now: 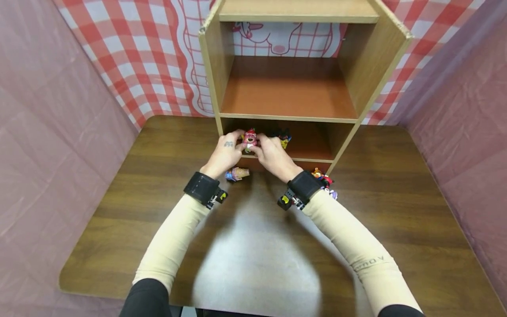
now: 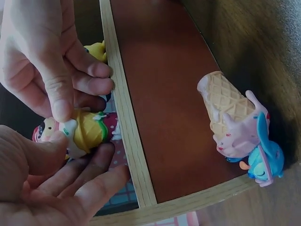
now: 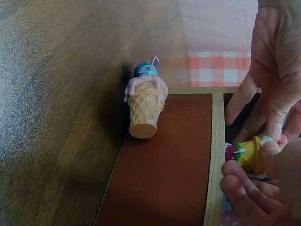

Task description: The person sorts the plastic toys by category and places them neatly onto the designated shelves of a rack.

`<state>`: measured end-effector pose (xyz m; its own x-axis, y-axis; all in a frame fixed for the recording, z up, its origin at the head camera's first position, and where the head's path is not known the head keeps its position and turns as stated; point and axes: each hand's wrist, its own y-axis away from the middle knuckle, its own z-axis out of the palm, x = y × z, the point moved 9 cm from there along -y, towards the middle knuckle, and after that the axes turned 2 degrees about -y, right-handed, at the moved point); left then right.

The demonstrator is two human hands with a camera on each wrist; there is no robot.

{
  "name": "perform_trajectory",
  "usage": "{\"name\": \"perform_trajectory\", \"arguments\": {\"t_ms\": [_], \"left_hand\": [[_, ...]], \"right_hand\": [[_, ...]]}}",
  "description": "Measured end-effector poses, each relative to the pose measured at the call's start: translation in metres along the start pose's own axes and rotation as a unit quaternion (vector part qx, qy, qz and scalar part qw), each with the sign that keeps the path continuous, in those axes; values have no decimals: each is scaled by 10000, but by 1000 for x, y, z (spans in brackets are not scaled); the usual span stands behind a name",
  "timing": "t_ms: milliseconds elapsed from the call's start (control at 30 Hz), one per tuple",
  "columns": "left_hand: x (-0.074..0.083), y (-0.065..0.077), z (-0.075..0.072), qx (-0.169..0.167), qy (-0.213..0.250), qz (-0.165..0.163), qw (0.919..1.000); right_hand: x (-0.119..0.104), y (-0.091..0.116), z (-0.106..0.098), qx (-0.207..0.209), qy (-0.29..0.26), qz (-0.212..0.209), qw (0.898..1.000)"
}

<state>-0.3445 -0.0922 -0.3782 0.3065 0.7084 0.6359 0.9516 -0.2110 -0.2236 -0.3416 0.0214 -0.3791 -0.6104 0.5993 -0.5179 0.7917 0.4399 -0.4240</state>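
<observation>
Both hands hold a small figurine (image 1: 250, 138) at the front of the cabinet's lower compartment. In the head view it shows a pink bear with a red hat; the wrist views show a yellow waffle-patterned body and a dark red base. My left hand (image 1: 225, 152) pinches it from the left, thumb against its body (image 2: 89, 132). From the right, my right hand (image 1: 275, 157) grips it with thumb and fingers. Behind the right fingers, a yellow and black figurine (image 1: 284, 140) stands partly hidden. An ice-cream-cone figurine (image 3: 146, 108) with a blue head lies below the left hand.
The wooden cabinet (image 1: 289, 119) stands at the back of the wood-grain table (image 1: 158, 176). Beside my right wrist lie small figurines, one orange and red (image 1: 320, 175), one white and purple (image 1: 332, 193). Red checked cloth (image 1: 146, 57) hangs behind; pink curtains (image 1: 51, 132) flank the table.
</observation>
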Motion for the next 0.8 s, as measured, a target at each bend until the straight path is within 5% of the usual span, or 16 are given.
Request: {"name": "perform_trajectory", "arguments": {"t_ms": [300, 567, 800], "left_hand": [[0, -4, -3, 179, -152, -154, 9996], [4, -5, -4, 513, -778, -113, 9956], [2, -7, -2, 437, -901, -188, 9948]], "right_hand": [[4, -11, 1, -105, 161, 331, 9993], [10, -18, 6, -169, -3, 684, 9975], [12, -20, 8, -133, 128, 780, 9968]]}}
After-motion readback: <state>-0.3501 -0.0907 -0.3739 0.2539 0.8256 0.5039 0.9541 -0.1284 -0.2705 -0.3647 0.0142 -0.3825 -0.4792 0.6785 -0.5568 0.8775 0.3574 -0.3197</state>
